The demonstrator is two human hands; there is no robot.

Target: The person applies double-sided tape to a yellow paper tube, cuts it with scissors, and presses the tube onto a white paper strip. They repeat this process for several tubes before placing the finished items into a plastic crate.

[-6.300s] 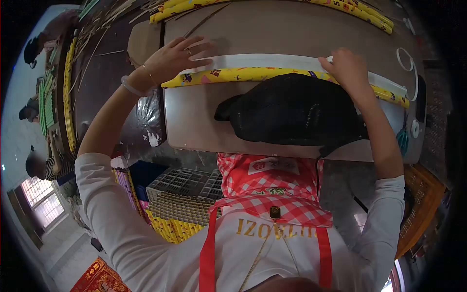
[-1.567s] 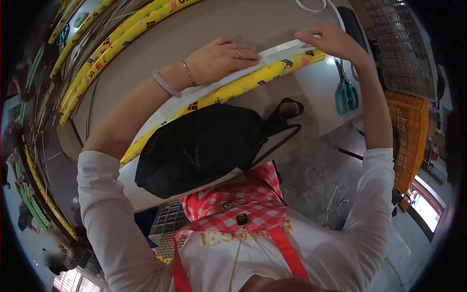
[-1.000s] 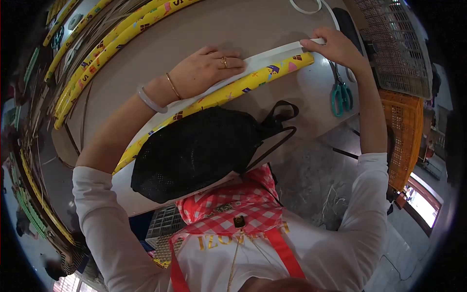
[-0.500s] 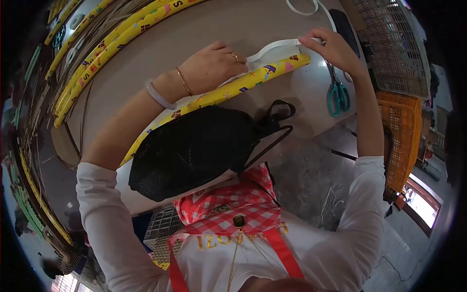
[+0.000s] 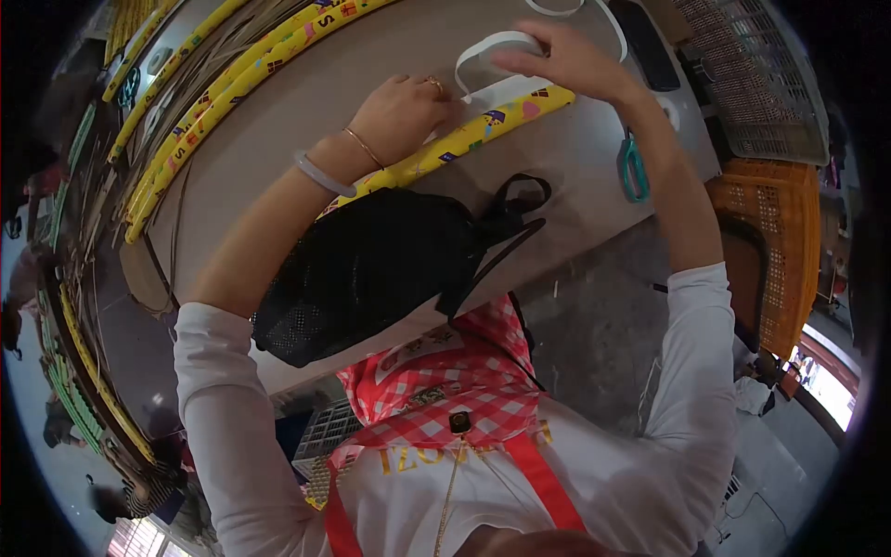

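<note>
A long yellow printed strip [image 5: 492,125], rolled or folded, lies slantwise across the table, with a white band along its far edge. My left hand [image 5: 404,116], wearing a ring, rests over that far edge with curled fingers, where a white tape [image 5: 461,79] meets the strip; its fingertips are partly hidden. My right hand [image 5: 571,60] pinches the tape farther along, which bows up in a loop between both hands. A black mesh bag [image 5: 371,274] with a strap lies on the near side, covering part of the strip. Teal-handled scissors [image 5: 634,172] are partly behind my right forearm.
Several long yellow printed strips [image 5: 209,116] lie at the left of the table [image 5: 594,186]. A dark phone-like slab [image 5: 648,42] is at the far right. Beyond the right edge stand a grey basket [image 5: 756,84] and orange crates [image 5: 775,260].
My right hand has moved left and away from me, towards my left hand. The tape, nearly straight before, now bows into a loop. My left hand has shifted slightly left.
</note>
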